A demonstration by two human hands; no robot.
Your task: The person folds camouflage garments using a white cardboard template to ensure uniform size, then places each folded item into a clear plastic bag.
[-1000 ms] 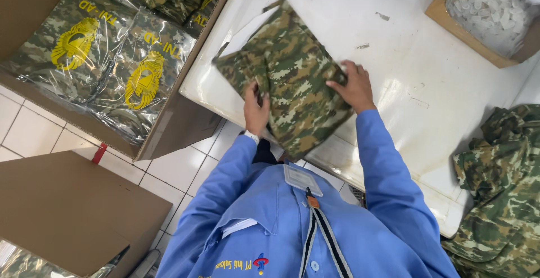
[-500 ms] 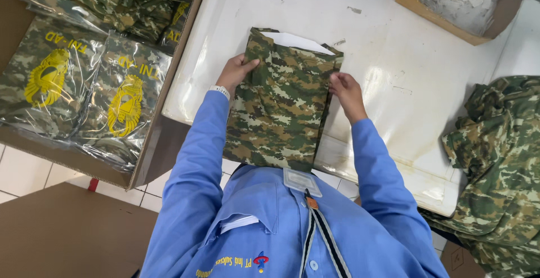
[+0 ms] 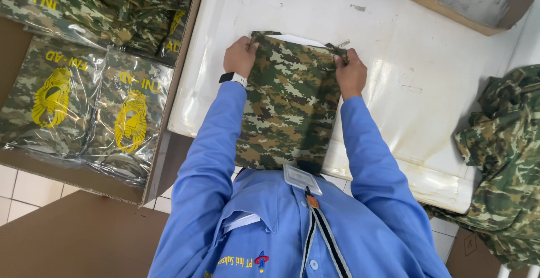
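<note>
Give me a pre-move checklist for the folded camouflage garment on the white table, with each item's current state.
1. Left hand grips the top left corner of the camouflage garment: ok.
2. Right hand grips the top right corner: ok.
3. Garment lies flat and square on the white table: ok.
4. White insert fully tucked in at the top edge: not ok, a strip shows.
5. Garment fully on the table: not ok, its lower end overhangs the near edge.
6. Space left in the cardboard box of bagged garments: cannot tell.

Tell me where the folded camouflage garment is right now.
In the head view the folded camouflage garment lies mid-frame on the white table, its far corners gripped by the left hand and right hand.
</note>
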